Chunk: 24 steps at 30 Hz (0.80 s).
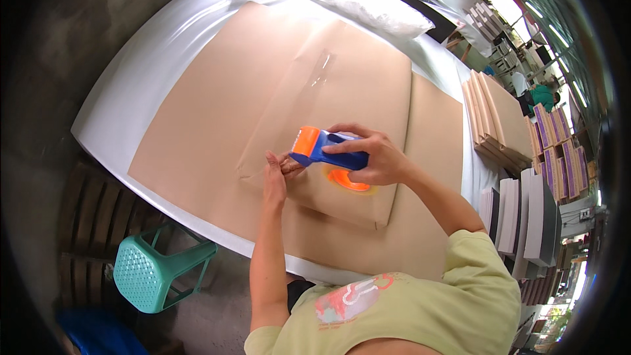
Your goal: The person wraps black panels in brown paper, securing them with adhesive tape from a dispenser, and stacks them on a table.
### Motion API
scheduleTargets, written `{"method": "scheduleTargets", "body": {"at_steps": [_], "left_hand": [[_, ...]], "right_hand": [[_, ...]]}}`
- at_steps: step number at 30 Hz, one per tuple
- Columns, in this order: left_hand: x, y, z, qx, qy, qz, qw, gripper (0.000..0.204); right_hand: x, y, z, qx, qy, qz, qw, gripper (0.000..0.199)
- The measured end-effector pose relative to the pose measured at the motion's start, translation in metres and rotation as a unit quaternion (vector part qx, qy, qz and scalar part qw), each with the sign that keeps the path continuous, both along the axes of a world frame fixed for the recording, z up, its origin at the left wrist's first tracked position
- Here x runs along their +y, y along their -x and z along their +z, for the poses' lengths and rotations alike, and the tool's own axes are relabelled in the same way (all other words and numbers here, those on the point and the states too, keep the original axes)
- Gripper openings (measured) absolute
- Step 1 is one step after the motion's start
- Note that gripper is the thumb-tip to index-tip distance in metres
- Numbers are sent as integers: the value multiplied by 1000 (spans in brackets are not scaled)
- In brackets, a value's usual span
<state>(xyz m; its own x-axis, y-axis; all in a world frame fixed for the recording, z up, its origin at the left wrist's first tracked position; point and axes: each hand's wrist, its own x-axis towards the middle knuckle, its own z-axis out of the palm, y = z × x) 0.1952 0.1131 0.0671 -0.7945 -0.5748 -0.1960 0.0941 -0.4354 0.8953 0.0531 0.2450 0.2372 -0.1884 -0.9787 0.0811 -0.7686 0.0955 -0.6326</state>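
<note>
A blue and orange tape dispenser [328, 150] is gripped in my right hand [374, 154], tilted over the near part of a wrapped package. The orange roll part [348, 179] shows under my fingers. Brown paper covers the flat, boxy package [358, 85], and a strip of clear tape [322, 69] lies along its far seam. My left hand [279, 174] rests at the package's near left edge, beside the dispenser's orange head, thumb raised apart from the fingers. The dispenser partly hides its fingertips.
A large brown paper sheet [190, 131] lies beneath the package on a white-covered table [112, 118]. Clear plastic bags [374, 10] sit at the far edge. Brown-wrapped panels [499, 118] and stacked boards [526, 217] stand to the right. A green stool [144, 269] is at lower left. Other people appear farther back.
</note>
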Motion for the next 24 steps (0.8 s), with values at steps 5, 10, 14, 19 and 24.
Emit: {"method": "scheduleTargets", "body": {"at_steps": [5,10,14,19,24], "left_hand": [[-11,3,-2,45,-212,86,972,88],[-16,4,0,-7,-175,79,981,69],[-20,8,-3,-6,-140,27,990,39],[-24,11,-8,1,-132,11,991,37],[-21,10,-10,24,-131,26,991,38]], "right_hand": [[-13,-6,-16,37,-5,34,999,43],[-6,-1,-38,57,-10,36,998,42],[-3,4,-50,40,-28,31,998,41],[4,8,-60,30,50,50,997,41],[7,11,-67,49,50,56,996,41]]}}
